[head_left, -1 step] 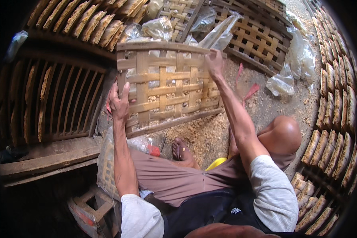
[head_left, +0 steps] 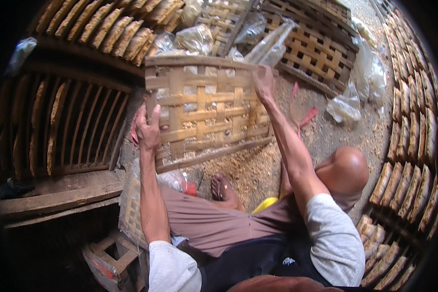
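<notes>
Between my two hands is a woven bamboo tray (head_left: 184,91) with a wooden frame, tilted up off the floor. My left hand (head_left: 148,127) grips its left side, the thumb lying along the near face. At the upper right corner, my right hand (head_left: 264,83) is closed round the frame, its fingers a little blurred. Through the gaps in the weave show clear plastic and brownish crumbs. Below the tray, loose crumbs (head_left: 243,168) cover the floor around my sandalled foot (head_left: 224,187).
Slatted racks (head_left: 87,126) holding flat crusted slabs stand at the left, and more slabs (head_left: 409,187) line the right side. Other woven trays (head_left: 316,48) lean at the back among crumpled plastic bags (head_left: 345,104). A wooden stool (head_left: 114,258) is at lower left.
The tray has dipped slightly toward me, its top edge a little lower. Both hands keep their hold on it.
</notes>
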Demonstrator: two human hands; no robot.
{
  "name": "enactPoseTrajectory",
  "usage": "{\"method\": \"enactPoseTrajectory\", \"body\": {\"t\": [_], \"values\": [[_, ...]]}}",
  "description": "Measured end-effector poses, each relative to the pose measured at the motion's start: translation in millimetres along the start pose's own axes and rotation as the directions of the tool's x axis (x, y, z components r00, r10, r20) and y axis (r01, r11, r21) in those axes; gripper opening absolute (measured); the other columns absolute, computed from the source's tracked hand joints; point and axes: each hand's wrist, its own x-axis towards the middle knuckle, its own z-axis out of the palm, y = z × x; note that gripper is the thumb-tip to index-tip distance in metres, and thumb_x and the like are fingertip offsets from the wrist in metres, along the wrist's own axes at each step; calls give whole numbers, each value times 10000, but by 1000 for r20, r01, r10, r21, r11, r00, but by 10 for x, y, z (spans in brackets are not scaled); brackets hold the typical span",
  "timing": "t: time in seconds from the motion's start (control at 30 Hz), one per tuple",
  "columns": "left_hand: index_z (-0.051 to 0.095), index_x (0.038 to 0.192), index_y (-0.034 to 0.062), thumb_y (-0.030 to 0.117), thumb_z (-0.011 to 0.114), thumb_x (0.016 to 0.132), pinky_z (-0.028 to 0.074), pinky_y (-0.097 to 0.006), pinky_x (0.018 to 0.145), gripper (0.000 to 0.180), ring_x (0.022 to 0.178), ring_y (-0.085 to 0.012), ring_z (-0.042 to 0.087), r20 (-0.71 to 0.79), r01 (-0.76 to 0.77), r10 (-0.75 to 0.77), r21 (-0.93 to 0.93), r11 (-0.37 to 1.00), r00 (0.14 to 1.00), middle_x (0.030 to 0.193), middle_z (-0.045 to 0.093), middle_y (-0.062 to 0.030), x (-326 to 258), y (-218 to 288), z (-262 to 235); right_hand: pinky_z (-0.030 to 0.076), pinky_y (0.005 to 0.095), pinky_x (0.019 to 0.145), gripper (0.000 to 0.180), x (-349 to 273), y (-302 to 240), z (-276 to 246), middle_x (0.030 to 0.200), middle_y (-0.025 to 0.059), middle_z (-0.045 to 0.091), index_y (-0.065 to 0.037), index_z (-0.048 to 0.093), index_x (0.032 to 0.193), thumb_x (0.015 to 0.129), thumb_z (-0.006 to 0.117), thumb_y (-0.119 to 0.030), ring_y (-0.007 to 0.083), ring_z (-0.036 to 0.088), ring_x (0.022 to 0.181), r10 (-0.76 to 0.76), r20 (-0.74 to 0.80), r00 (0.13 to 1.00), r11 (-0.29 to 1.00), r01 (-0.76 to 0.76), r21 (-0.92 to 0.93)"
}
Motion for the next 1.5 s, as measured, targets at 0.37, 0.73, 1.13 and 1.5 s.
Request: {"method": "enactPoseTrajectory", "body": {"t": [0.37, 0.73, 1.13, 1.5], "values": [[574, 1163, 31, 288, 594, 975, 599, -261, 558, 318, 806, -128, 656, 14, -31, 31, 3, 1000, 999, 1008, 651, -65, -15, 49, 0, 542, 334, 753, 335, 19, -134, -5, 894, 115, 693, -46, 594, 1182, 858, 649, -111, 187, 669, 803, 20, 58, 998, 999, -17, -52], [580, 1140, 48, 308, 598, 975, 582, -254, 549, 308, 770, -120, 648, -12, -23, 24, 45, 999, 1000, 966, 645, -51, 2, 1, 6, 567, 292, 857, 316, 214, 80, -51, 1027, 97, 668, 9, 599, 1164, 862, 680, -35, 146, 641, 942, 149, 93, 984, 891, -175, 420], [599, 1126, 20, 305, 618, 966, 609, -270, 553, 327, 760, -133, 659, -26, -44, 45, 38, 998, 999, 965, 664, -82, -32, 70, 23, 559, 296, 812, 329, -213, -1013, 256, 969, 94, 739, -36, 669, 1085, 857, 748, -260, 157, 702, 871, -152, 211, 966, 983, 126, 133], [598, 1110, 36, 261, 600, 983, 587, -257, 600, 259, 811, -92, 631, 9, -63, 63, 10, 998, 998, 967, 648, -41, -74, 163, 49, 574, 345, 794, 302, -237, -1026, 296, 961, 131, 732, -32, 621, 1126, 868, 684, -178, 215, 712, 872, -185, 187, 965, 983, 180, 42]]}}
